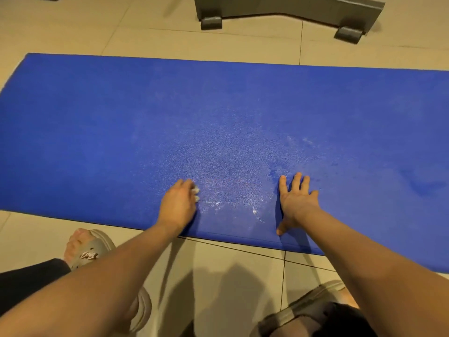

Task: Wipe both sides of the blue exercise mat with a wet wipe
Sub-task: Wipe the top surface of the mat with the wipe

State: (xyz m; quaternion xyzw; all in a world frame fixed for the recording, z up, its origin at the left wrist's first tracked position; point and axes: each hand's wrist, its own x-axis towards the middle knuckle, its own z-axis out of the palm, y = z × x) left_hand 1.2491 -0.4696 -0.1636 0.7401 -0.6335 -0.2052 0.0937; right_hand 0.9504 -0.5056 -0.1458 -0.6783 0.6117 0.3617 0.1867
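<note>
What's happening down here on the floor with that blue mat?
A person crouches at the near edge of the blue exercise mat, which lies flat on the tiled floor. Their left hand grips a small white wet wipe against the mat, while the right hand presses flat on it, fingers spread. A damp, shiny patch shows around and beyond the hands; the far left part looks dry.

Left hand (178,203) curled, right hand (297,203) flat
</note>
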